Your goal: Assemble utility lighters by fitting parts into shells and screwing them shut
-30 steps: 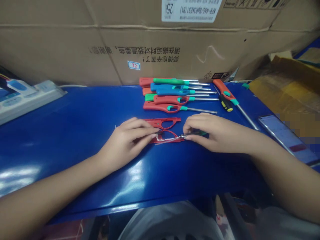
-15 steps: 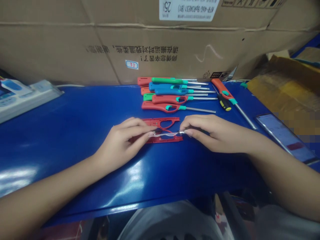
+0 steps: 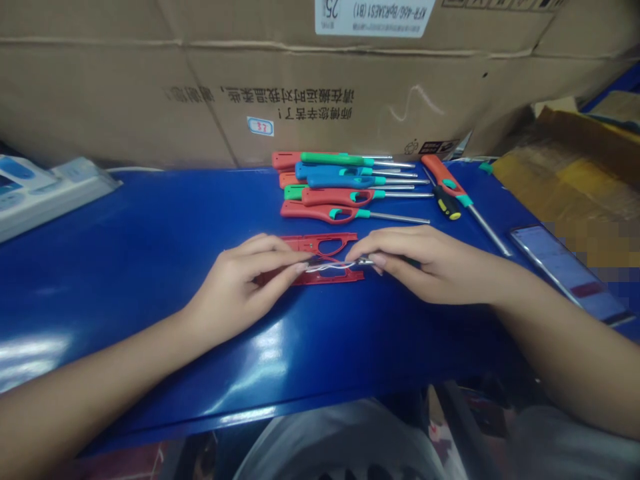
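Between my hands runs a thin wired lighter part (image 3: 330, 267) with white and reddish wires. Its left end is pinched by my left hand (image 3: 253, 270), thumb against fingers. My right hand (image 3: 407, 262) pinches the other end, where a small metallic tip shows. Just beneath lie two red lighter handle halves (image 3: 336, 243), each with a trigger opening, one behind the other on the blue table (image 3: 150, 267). My left fingers cover their left ends. What sits inside each pinch is mostly hidden.
Several lighters (image 3: 320, 211) in red, blue and green lie stacked behind my hands. Farther right are another red lighter (image 3: 443, 175), a black-yellow screwdriver (image 3: 447, 203) and a phone (image 3: 565, 273). A power strip (image 3: 60, 193) stands left; a large cardboard box (image 3: 125, 107) walls the back.
My right fingertips have shifted slightly along the wired part, and the metallic tip now shows just past them. My left hand keeps its pinch. The view has moved a little.
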### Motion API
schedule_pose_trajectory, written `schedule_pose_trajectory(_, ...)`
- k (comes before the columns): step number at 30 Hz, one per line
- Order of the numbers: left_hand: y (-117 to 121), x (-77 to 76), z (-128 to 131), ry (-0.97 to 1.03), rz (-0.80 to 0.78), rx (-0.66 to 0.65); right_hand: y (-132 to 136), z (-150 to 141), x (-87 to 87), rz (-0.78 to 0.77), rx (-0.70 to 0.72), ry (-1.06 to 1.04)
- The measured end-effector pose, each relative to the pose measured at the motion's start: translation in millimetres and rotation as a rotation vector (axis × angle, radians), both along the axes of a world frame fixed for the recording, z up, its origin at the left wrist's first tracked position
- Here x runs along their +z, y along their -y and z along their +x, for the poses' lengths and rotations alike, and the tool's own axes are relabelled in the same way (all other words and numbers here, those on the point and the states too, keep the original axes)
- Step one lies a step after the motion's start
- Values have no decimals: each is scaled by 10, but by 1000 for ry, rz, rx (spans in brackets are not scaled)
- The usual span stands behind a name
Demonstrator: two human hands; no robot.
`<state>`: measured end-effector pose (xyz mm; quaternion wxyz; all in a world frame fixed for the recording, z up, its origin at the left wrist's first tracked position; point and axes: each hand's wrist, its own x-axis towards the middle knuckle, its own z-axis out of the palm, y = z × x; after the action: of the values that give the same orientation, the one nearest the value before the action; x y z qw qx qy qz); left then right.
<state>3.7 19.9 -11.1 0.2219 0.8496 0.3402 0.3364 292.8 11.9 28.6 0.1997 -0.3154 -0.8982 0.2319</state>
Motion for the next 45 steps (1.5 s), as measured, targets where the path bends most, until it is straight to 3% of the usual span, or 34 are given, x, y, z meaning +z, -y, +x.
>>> schedule_pose_trajectory(22, 33, 48, -1, 11, 54, -47, 62, -35, 15, 188, -11, -6)
schedule_pose_trajectory(45, 32, 45, -7, 14, 64, -43, 83, -25, 27, 171, -28, -19)
